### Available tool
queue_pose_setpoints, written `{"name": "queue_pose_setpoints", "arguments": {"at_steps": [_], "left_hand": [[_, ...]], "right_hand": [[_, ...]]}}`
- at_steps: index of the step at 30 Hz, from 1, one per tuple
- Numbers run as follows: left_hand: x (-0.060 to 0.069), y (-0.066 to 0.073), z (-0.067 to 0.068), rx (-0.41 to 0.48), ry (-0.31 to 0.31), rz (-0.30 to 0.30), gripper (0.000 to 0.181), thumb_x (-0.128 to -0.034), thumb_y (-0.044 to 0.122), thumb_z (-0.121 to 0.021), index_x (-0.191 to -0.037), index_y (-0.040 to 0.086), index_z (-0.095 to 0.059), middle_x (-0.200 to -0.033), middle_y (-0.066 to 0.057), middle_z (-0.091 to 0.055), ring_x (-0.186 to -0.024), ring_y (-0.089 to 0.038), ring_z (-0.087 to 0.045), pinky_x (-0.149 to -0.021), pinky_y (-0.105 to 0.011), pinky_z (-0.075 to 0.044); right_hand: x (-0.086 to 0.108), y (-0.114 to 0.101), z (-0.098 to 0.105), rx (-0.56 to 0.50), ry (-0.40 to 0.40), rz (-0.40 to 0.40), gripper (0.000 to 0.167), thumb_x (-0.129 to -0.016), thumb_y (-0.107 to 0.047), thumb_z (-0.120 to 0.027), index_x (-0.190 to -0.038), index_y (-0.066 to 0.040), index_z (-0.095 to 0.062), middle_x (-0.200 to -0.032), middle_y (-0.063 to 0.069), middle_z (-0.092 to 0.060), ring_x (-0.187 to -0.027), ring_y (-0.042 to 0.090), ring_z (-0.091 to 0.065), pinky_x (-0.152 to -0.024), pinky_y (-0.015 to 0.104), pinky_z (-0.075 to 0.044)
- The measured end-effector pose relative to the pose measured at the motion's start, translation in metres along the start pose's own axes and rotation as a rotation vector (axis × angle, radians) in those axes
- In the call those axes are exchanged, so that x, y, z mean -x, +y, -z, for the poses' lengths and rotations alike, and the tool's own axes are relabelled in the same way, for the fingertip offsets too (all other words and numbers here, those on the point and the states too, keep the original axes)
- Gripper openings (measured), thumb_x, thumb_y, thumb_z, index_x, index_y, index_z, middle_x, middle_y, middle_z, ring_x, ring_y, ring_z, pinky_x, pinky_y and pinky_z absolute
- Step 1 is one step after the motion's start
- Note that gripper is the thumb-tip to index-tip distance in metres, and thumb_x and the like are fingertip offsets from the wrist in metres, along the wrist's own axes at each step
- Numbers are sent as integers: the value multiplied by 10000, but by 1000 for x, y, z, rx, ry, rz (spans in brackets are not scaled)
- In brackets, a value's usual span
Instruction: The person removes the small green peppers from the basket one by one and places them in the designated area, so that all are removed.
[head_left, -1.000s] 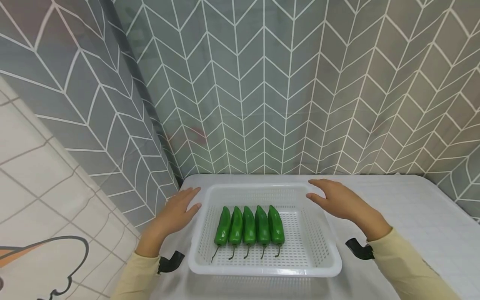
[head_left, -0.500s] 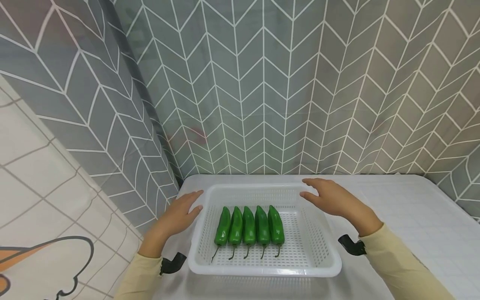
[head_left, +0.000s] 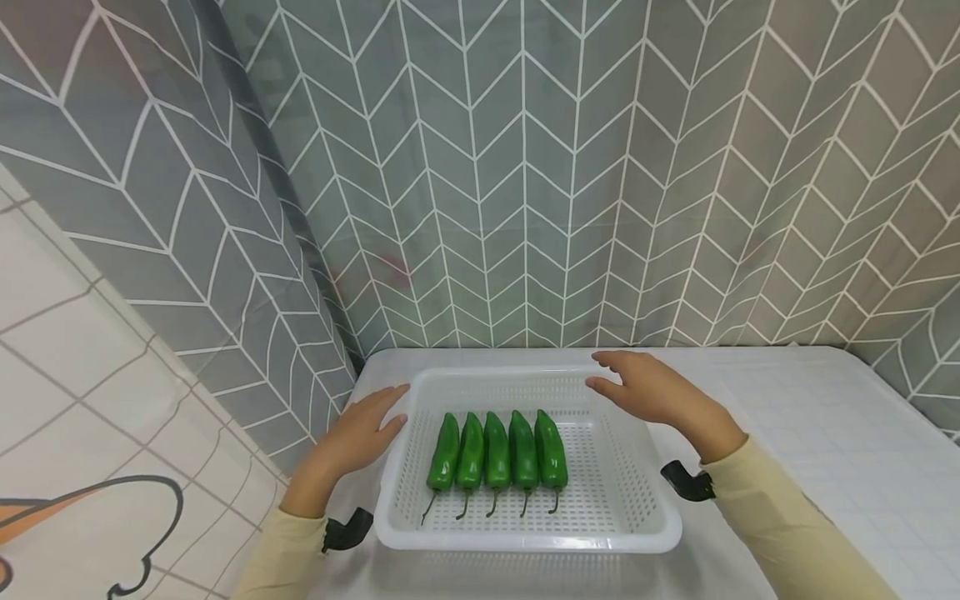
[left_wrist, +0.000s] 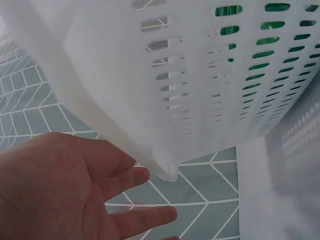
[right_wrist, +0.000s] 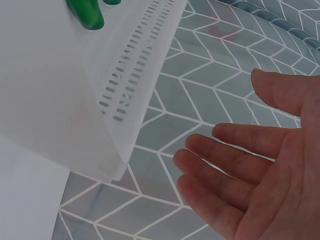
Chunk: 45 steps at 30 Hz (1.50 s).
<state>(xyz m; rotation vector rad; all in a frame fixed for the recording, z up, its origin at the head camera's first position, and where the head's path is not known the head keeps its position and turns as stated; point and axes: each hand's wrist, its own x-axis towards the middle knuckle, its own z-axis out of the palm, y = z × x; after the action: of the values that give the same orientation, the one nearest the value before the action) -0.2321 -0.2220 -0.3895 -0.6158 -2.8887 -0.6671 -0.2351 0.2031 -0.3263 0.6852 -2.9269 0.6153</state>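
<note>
In the head view several green peppers lie side by side in a white perforated basket, stems toward the near side. My left hand is at the basket's left rim, fingers extended; in the left wrist view the hand is beside the basket wall, and whether it touches cannot be told. My right hand hangs over the far right corner of the basket. The right wrist view shows that hand with relaxed, spread fingers, apart from the basket and holding nothing.
The basket stands on a white-covered table, whose surface extends to the right. Behind it hangs a grey curtain with a white chevron pattern. White tiles with a drawing are at the left.
My right hand has moved left, over the basket's far right corner. My left hand has shifted slightly to the right and a little down. The peppers and basket have not moved.
</note>
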Motion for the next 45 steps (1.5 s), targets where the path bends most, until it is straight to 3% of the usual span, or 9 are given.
{"name": "queue_pose_setpoints", "arguments": {"at_steps": [10,21,30,38,45], "left_hand": [[0,-1,-3,-12,-31,14,507,-1054,209,-534,-1500,-16,-444,-1473,-302,-465,-1381,-485,-402,-1098,-693,-279],[-1,-2,-6,39,-46,28,497,-1061,193,-513,-1498,-32,-438,-1484,-267,-473,-1384,-469,-407,-1111,-652,-302],[-1,-6,-9,105,-68,11,505,-1075,196,-494,-1512,-40,-404,-1487,-256,-474,-1373,-456,-430,-1097,-632,-340],[-2,-9,-13,199,-94,44,523,-1090,200,-461,-1539,-40,-341,-1495,-263,-456,-1373,-446,-434,-1095,-626,-347],[-2,-11,-17,249,-101,71,515,-1097,210,-451,-1551,-1,-328,-1408,-279,-522,-1254,-422,-553,-987,-598,-468]], "right_hand": [[-6,-3,-5,-24,-21,5,539,-1034,-284,-593,-1392,113,-518,-1319,293,-597,-1188,461,-590,-971,609,-474],[-12,-9,-11,-42,-35,7,534,-1035,-301,-592,-1383,100,-534,-1312,279,-608,-1190,445,-595,-974,597,-477],[-20,-11,-18,-64,-71,40,527,-1045,-303,-572,-1385,98,-534,-1324,265,-607,-1189,429,-601,-978,571,-482],[-25,-12,-23,-64,-75,46,496,-1043,-283,-569,-1366,94,-550,-1291,259,-627,-1176,411,-613,-976,564,-487],[-27,-14,-26,-70,-80,41,486,-1039,-272,-575,-1362,90,-554,-1289,255,-629,-1174,416,-614,-971,565,-491]]}}
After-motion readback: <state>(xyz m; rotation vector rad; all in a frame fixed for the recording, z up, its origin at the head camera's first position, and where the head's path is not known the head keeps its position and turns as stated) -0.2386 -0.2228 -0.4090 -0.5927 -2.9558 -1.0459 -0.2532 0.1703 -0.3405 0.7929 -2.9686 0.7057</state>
